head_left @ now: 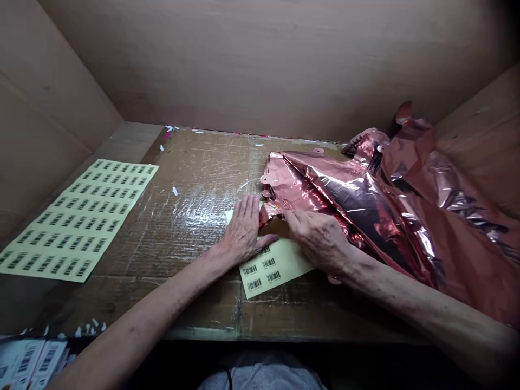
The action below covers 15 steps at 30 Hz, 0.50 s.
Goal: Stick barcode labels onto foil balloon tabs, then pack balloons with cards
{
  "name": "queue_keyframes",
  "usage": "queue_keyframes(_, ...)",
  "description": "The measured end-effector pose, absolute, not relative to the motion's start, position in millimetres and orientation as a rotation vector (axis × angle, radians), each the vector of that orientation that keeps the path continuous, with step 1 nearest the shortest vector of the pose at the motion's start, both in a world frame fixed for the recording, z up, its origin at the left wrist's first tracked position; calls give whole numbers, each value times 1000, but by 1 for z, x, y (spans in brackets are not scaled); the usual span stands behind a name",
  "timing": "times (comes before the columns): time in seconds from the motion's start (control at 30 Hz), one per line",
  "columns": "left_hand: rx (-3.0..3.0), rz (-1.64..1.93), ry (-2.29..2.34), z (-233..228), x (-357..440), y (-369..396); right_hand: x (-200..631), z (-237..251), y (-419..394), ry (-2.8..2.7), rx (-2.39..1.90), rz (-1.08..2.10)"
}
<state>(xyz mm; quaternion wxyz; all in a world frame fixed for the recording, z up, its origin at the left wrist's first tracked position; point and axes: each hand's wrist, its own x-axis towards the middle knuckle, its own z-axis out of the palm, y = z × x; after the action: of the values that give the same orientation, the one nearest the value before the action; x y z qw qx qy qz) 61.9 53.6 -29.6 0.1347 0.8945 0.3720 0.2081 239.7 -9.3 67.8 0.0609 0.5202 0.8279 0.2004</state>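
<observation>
My left hand point(245, 230) lies flat with its fingers stretched out, on a pale yellow sheet of barcode stickers point(280, 266) and against the edge of the foil. A pile of flat, shiny rose-pink foil balloons point(311, 187), with small holed tabs along the edge, spreads to the right. My right hand point(320, 238) has its fingers closed on the near left edge of a foil balloon, above the sticker sheet. Its fingertips are partly hidden. The sheet lies partly under both hands, with several barcodes showing at its lower left.
A larger sheet of barcode stickers point(77, 216) lies at the left of the tape-covered cardboard surface point(195, 179). Tall board walls point(276, 65) stand at the back and sides. More crumpled foil point(447, 179) fills the right. Printed barcode cards point(34, 363) sit below the front edge at left.
</observation>
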Motion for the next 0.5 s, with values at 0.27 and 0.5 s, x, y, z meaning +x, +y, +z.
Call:
queue_keyframes(0.27, 2496, 760, 873, -2, 27, 65, 249, 48, -22, 2828, 1758, 317)
queue_keyframes(0.5, 2572, 755, 904, 4, -2, 62, 222, 28, -12, 3033, 1643, -66)
